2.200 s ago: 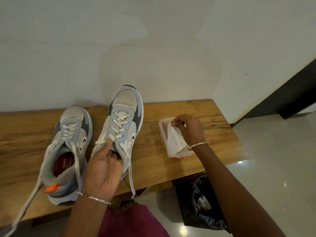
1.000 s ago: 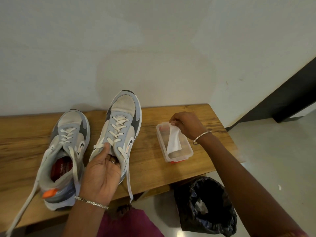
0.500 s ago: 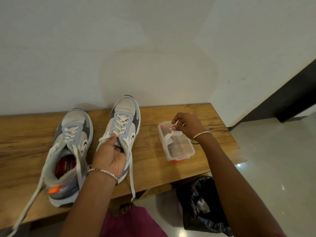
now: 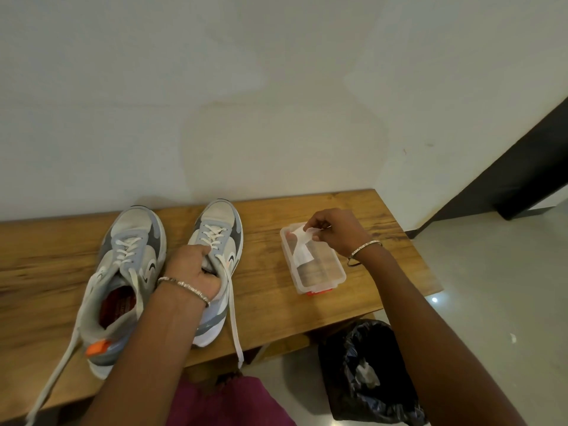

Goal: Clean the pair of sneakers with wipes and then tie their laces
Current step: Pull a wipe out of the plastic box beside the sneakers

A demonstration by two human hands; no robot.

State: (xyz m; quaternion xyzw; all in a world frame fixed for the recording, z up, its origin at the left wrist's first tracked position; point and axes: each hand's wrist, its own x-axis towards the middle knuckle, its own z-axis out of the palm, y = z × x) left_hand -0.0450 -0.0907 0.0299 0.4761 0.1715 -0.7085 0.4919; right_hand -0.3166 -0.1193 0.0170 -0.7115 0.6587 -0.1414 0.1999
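Note:
Two grey-and-white sneakers stand side by side on a wooden bench (image 4: 270, 305), toes toward the wall, laces untied. The left sneaker (image 4: 123, 281) has an orange heel tab and a red insole. My left hand (image 4: 193, 272) reaches into the opening of the right sneaker (image 4: 219, 238) and grips its tongue and collar. To the right sits a clear plastic wipe box (image 4: 319, 272) with an orange clasp. My right hand (image 4: 335, 232) pinches the top of a white wipe (image 4: 301, 250) that hangs down into the box.
A bin lined with a black bag (image 4: 368, 373) stands on the pale floor below the bench's front right edge. A white wall closes the back, and a dark slanted panel (image 4: 522, 170) runs at the far right. A magenta garment (image 4: 233, 404) shows at bottom centre.
The right sneaker has gone from lifted and tilted to resting on the bench, my left hand now inside its collar. My right hand keeps pulling the wipe from the box.

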